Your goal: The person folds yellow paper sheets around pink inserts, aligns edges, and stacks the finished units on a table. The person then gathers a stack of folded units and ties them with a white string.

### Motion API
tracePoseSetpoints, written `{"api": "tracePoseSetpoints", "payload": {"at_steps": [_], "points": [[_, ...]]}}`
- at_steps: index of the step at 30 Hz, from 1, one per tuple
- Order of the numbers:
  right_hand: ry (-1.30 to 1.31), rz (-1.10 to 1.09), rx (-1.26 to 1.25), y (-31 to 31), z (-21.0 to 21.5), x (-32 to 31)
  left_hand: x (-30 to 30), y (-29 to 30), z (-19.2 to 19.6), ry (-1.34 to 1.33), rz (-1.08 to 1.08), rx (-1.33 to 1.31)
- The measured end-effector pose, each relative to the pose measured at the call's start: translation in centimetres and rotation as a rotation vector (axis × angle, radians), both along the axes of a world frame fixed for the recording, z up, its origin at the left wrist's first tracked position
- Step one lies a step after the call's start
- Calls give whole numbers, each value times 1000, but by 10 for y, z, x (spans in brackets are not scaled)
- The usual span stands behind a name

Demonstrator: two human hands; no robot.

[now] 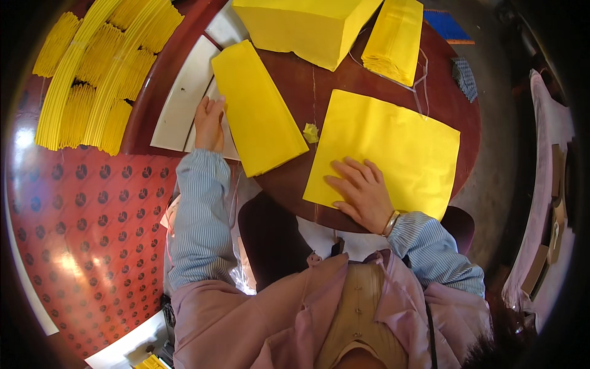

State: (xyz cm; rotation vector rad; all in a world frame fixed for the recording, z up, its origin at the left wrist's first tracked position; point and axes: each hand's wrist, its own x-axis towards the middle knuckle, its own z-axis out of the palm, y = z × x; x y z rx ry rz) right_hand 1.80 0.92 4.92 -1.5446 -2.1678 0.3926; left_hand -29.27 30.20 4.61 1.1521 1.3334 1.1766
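Observation:
My right hand [362,192] lies flat with spread fingers on the lower left part of a wide yellow sheet [399,144], on the round dark red table. My left hand [210,125] is at the left edge of a long folded yellow stack [258,111]. Its fingers are stretched out, with the fingertips at the stack's edge, and it grips nothing that I can see. Between the stack and the sheet sits a small crumpled yellow scrap [311,133].
A large yellow block-shaped pile [295,34] and another folded yellow stack [393,43] stand at the back of the table [289,86]. Pale boards [184,101] lie at its left. Several yellow bundles [92,74] rest on a red patterned surface [92,227] further left. A grey-blue cloth [464,80] is at the right.

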Motion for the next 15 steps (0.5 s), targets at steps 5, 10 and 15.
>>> {"api": "tracePoseSetpoints", "payload": {"at_steps": [5, 10, 15], "points": [[-178, -2, -95, -14, -13, 41, 13, -76, -6, -97, -98, -120], [-275, -8, -122, -4, -5, 72, 23, -100, -9, -249, -208, -155], [757, 68, -302, 72, -4, 16, 19, -109, -3, -477, -190, -252]]}}
